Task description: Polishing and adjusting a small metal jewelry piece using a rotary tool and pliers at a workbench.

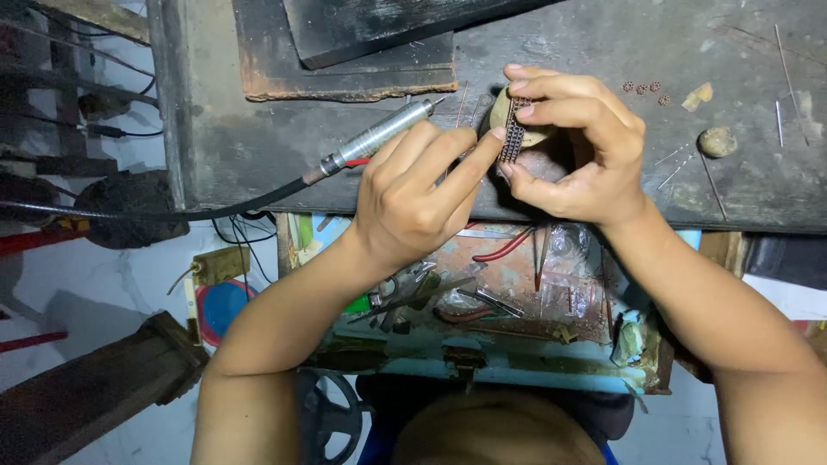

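Note:
My right hand (586, 146) pinches a small dark beaded strip (514, 131) upright between thumb and fingers, over the front edge of a dark workbench (603, 52). My left hand (413, 194) reaches in from the left; its index fingertip touches the side of the strip. A silver rotary-tool handpiece (379, 133) with a black flexible cable lies on the bench just left of my left hand. A pale round block (504, 108) sits partly hidden behind the strip.
An open drawer (517, 284) below the bench holds pliers with red handles, plastic bags and small tools. Tiny brown beads (644, 88), a small stone (717, 140) and thin wires lie at the right. Dark charred boards (345, 69) rest at the back.

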